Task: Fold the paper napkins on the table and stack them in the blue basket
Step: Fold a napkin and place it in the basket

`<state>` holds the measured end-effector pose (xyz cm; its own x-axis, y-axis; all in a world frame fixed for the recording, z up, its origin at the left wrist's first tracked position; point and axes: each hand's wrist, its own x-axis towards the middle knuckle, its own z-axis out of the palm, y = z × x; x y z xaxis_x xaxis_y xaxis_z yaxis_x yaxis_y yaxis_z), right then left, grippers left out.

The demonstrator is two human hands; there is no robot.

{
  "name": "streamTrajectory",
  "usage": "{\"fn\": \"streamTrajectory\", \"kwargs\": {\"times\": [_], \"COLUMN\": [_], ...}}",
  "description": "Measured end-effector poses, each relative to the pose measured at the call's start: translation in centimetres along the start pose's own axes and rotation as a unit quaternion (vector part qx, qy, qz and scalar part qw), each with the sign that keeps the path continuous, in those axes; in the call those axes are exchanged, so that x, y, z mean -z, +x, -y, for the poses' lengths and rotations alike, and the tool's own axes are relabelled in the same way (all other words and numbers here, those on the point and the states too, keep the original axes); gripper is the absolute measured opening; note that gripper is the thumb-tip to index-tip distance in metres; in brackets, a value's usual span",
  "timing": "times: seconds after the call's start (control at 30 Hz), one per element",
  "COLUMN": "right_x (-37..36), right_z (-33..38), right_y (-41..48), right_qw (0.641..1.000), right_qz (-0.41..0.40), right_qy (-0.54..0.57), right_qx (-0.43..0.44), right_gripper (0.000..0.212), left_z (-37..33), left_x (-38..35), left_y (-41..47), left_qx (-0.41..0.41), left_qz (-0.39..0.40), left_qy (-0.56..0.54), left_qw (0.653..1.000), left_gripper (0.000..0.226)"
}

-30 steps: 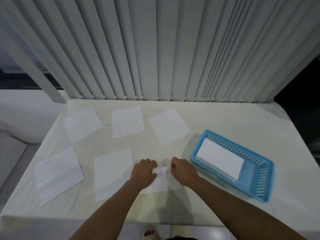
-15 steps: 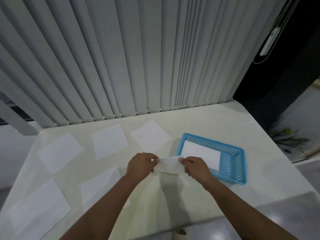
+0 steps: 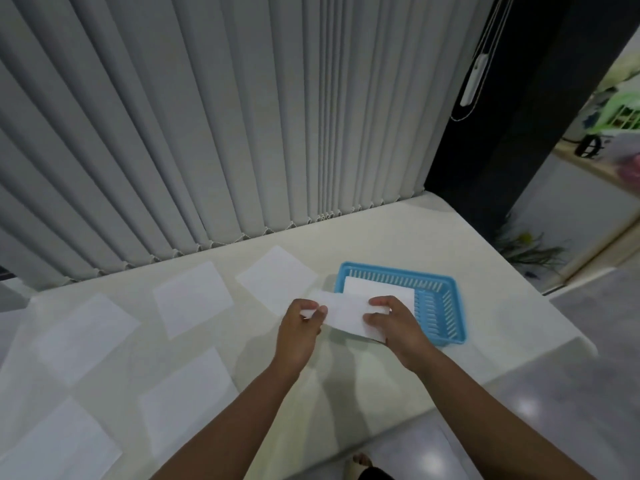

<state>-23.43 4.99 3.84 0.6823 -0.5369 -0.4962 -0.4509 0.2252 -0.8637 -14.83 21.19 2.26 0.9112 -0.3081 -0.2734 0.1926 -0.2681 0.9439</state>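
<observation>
Over the near left rim of the blue basket [image 3: 454, 336], a folded napkin [image 3: 346, 311] hangs between both hands. The left hand [image 3: 299, 327] pinches its left end between thumb and fingertips; the right hand [image 3: 394, 323] grips the right end, fingers curled over the top edge. Neither hand is free or slack.

A second ago this napkin lay flat on the table [image 3: 381, 237] with both hands on it; half a second ago it was already off the surface, stretched between them. Now it has travelled right, and its right part covers the near corner of the white stack [image 3: 381, 289] lying in the basket. Whether it touches that stack or floats just above it cannot be told from this angle.

So the folding of this piece looks finished, and the step in hand is placing it. My reading is that it needs to go a little further right and away from the person, then be squared to the stack before both hands let go, since it sits skewed to the pile below.

Much of the task is left: five napkins lie flat and unfolded — three along the far side [image 3: 277, 277] [image 3: 192, 297] [image 3: 86, 336], two nearer [image 3: 187, 393] [image 3: 59, 445] — all well apart from the basket.
</observation>
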Motion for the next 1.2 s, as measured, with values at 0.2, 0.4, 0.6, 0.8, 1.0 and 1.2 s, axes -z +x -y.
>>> {"fn": "streamTrajectory", "kwargs": {"times": [0.2, 0.4, 0.6, 0.8, 1.0, 1.2], "right_x": [2.9, 6.1, 7.9, 8.4, 9.0, 8.8], "right_z": [0.0, 0.7, 0.9, -0.6, -1.9, -1.8], "right_y": [1.4, 4.2, 6.6, 8.2, 8.7, 9.0], "right_qw": [0.998, 0.992, 0.99, 0.991, 0.989, 0.988], "right_qz": [-0.05, -0.101, -0.111, -0.125, -0.14, -0.142], "right_qy": [-0.038, 0.066, 0.071, 0.021, 0.0, -0.009], "right_qx": [0.016, -0.034, -0.053, -0.037, -0.044, -0.052], "right_gripper": [0.059, 0.011, 0.012, 0.01, 0.014, 0.012], "left_z": [-1.1, -2.7, -2.3, -1.1, 0.9, 2.3], "left_x": [-1.3, -3.8, -5.4, -6.0, -5.5, -5.4], "left_y": [2.9, 5.8, 8.1, 8.9, 9.5, 9.7], "left_qx": [0.113, 0.106, 0.112, 0.066, -0.006, -0.001], "left_qz": [0.027, 0.043, 0.023, 0.024, -0.005, 0.022], "left_qy": [-0.135, -0.075, 0.002, 0.067, 0.268, 0.331], "left_qw": [0.984, 0.991, 0.993, 0.995, 0.963, 0.943], "left_gripper": [0.048, 0.018, 0.014, 0.019, 0.026, 0.033]}}
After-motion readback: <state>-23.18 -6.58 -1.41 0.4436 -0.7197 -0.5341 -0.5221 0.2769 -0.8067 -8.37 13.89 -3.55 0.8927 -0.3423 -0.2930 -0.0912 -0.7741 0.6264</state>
